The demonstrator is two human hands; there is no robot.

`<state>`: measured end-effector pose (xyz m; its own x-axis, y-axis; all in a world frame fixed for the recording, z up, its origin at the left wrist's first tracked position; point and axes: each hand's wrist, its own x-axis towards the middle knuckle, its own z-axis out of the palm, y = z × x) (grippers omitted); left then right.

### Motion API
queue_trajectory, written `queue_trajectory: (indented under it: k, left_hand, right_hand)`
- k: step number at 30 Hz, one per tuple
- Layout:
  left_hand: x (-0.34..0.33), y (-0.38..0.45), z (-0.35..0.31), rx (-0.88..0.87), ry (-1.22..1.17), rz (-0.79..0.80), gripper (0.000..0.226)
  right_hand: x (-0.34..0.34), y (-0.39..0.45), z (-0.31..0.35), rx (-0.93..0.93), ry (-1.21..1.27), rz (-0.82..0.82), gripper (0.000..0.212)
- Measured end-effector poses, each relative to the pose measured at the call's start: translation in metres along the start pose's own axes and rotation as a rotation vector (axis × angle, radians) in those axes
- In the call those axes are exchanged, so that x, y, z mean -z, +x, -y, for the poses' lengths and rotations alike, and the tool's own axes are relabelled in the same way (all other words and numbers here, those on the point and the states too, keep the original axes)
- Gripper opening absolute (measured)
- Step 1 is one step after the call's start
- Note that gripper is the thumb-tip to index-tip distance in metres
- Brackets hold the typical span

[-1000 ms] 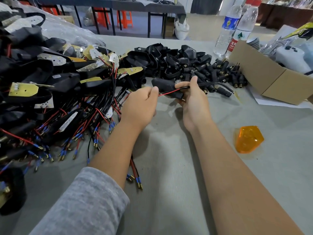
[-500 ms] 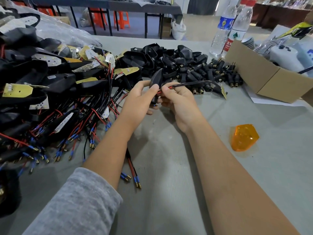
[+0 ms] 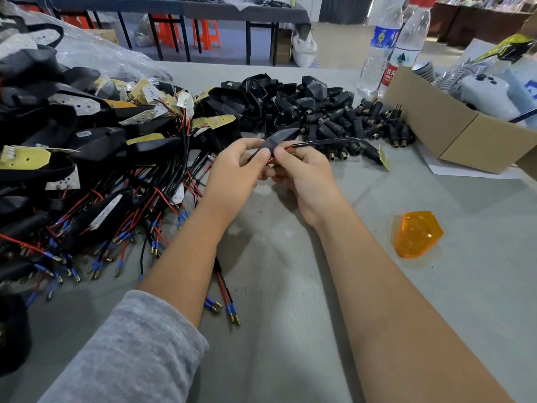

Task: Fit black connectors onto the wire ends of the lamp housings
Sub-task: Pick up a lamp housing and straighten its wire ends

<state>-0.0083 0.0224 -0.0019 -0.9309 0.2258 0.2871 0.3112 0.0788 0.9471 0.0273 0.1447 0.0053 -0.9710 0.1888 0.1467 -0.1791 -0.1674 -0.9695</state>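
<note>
My left hand [image 3: 232,175] and my right hand [image 3: 305,175] meet above the table's middle. Between them is a black lamp housing [image 3: 279,138], pinched by my left thumb and fingers. My right fingertips pinch its red and black wire [image 3: 325,142], which runs right to a small yellowish board [image 3: 383,158]. A pile of black connectors [image 3: 363,123] with brass ends lies just behind my hands. A big heap of wired housings [image 3: 96,158] with blue-tipped leads fills the left.
An orange lens [image 3: 417,234] lies on the grey table [image 3: 290,286] to the right. A cardboard box [image 3: 453,132] stands at the back right, with two water bottles [image 3: 389,45] behind it. Empty black housings [image 3: 261,97] are piled at the back centre.
The housing lay flat near the connector pile a second ago. Both hands have lifted it, turned it on edge and drawn closer together on the wire.
</note>
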Motion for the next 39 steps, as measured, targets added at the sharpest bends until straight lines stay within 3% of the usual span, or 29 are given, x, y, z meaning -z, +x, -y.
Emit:
queue_trajectory:
  k: [6,9,18,21,25,30,39]
  left_hand:
    - [0.0013,-0.0016,-0.0025,0.02,-0.015,-0.018,0.013]
    - [0.0002,-0.0035,-0.0047,-0.029,0.032,0.048,0.022]
    - [0.0002,-0.0065,-0.0064,-0.08,0.101,-0.037,0.014]
    - [0.0029,-0.0042,-0.0065,-0.094,0.137,-0.152,0.008]
    - [0.0079,-0.0012,-0.0056,-0.058,0.147,-0.263,0.016]
    - [0.0022,-0.0045,-0.0057,-0.101,0.179,-0.195,0.006]
    - [0.0016,-0.002,-0.0024,-0.108,0.164,-0.15,0.027]
  right_hand:
    - [-0.0007,0.0013,0.0012,-0.053,0.067,-0.074,0.012]
    - [0.0002,0.0027,0.001,-0.073,0.128,-0.119,0.018]
    - [0.0016,-0.0011,0.0021,-0.033,0.093,-0.042,0.013]
    - [-0.0009,0.0013,0.0017,-0.01,0.202,-0.118,0.012]
    - [0.0032,0.0038,0.005,-0.025,0.43,-0.122,0.016]
    - [0.0018,0.0,0.0057,0.001,0.406,-0.106,0.007]
    - [0.0007,-0.001,0.0067,-0.06,0.382,-0.043,0.018]
